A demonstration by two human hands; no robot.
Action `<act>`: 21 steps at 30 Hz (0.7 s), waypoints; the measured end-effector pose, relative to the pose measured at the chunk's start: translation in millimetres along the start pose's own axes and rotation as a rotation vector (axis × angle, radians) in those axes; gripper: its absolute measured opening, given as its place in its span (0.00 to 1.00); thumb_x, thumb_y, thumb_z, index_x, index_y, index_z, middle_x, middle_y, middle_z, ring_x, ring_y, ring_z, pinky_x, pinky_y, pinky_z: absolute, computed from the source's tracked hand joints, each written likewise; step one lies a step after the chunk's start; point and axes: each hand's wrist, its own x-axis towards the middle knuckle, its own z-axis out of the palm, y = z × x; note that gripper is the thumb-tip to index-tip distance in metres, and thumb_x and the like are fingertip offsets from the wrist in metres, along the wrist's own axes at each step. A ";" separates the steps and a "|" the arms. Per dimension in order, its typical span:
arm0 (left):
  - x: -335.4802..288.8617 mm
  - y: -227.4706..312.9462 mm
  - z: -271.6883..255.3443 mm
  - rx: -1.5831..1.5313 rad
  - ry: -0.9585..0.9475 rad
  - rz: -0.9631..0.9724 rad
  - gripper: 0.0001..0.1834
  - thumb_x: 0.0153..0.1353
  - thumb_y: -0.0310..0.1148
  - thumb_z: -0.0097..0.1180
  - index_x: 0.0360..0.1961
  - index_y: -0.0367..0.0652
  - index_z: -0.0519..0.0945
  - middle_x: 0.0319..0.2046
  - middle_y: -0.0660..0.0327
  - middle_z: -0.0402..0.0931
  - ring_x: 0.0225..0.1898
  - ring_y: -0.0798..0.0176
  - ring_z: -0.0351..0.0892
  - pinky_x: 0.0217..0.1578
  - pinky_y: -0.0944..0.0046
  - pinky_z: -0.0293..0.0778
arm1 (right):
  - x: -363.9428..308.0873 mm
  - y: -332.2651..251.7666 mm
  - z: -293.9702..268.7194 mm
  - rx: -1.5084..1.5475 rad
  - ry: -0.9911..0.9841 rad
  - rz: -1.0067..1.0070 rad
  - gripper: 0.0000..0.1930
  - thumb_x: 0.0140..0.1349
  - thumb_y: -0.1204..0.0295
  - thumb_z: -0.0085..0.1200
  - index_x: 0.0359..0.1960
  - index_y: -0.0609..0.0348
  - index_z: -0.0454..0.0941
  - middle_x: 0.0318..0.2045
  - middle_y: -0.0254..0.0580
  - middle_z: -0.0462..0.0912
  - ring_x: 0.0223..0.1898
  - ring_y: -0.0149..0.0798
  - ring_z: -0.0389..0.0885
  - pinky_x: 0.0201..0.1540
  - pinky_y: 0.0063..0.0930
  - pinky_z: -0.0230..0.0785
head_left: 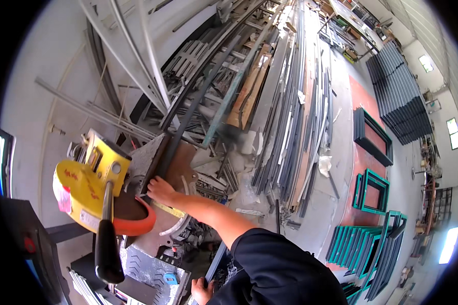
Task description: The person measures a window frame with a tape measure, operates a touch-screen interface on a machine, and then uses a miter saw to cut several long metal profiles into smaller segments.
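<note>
My right hand (161,191) is stretched out to a cut-off saw (89,185) with a yellow housing, orange-red guard rim and long black handle (107,251). Its fingers are bent around the near end of a long dark metal profile (185,122), which lies along the saw's fence. Under my right forearm is the saw's brown, rounded table (180,175). Down at the lower edge my left hand (202,291) has curled fingers beside a blue-grey metal bar (217,259); what it grips is mostly hidden by my black shirt.
A light blue tape measure (171,278) lies on a grey metal surface beside the saw. Long metal profiles (290,117) and offcuts cover the floor ahead. White bars (155,58) lean at the left wall. Green-edged frames (359,249) and stacked dark frames (397,94) stand at right.
</note>
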 end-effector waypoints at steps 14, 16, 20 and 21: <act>-0.2 2.9 -39.5 0.129 -0.117 0.144 0.22 0.53 0.43 0.62 0.47 0.44 0.80 0.38 0.44 0.78 0.37 0.39 0.78 0.38 0.45 0.75 | -85.9 -38.1 -31.6 0.372 -0.225 0.205 0.08 0.55 0.67 0.55 0.34 0.54 0.77 0.33 0.43 0.81 0.37 0.47 0.82 0.39 0.42 0.75; -10.4 -23.1 -31.0 0.110 -0.042 0.176 0.21 0.53 0.44 0.61 0.46 0.44 0.80 0.36 0.43 0.78 0.37 0.39 0.78 0.37 0.45 0.74 | -102.0 -44.1 -108.9 0.515 -0.287 0.505 0.09 0.58 0.67 0.55 0.37 0.57 0.75 0.32 0.46 0.82 0.34 0.46 0.83 0.35 0.43 0.76; -19.6 -19.9 -38.4 0.134 -0.060 0.210 0.21 0.54 0.46 0.62 0.45 0.44 0.81 0.33 0.43 0.78 0.37 0.39 0.78 0.36 0.45 0.75 | -257.4 -10.3 -84.7 0.515 -0.053 0.997 0.20 0.53 0.59 0.63 0.44 0.58 0.79 0.32 0.48 0.84 0.31 0.47 0.84 0.38 0.40 0.75; -23.4 -22.5 -43.0 0.116 -0.127 0.125 0.22 0.54 0.46 0.62 0.45 0.43 0.81 0.34 0.43 0.79 0.38 0.38 0.78 0.39 0.45 0.75 | -278.8 -11.5 -89.4 0.738 -0.133 1.254 0.19 0.54 0.60 0.63 0.42 0.59 0.80 0.28 0.46 0.84 0.25 0.38 0.84 0.31 0.35 0.75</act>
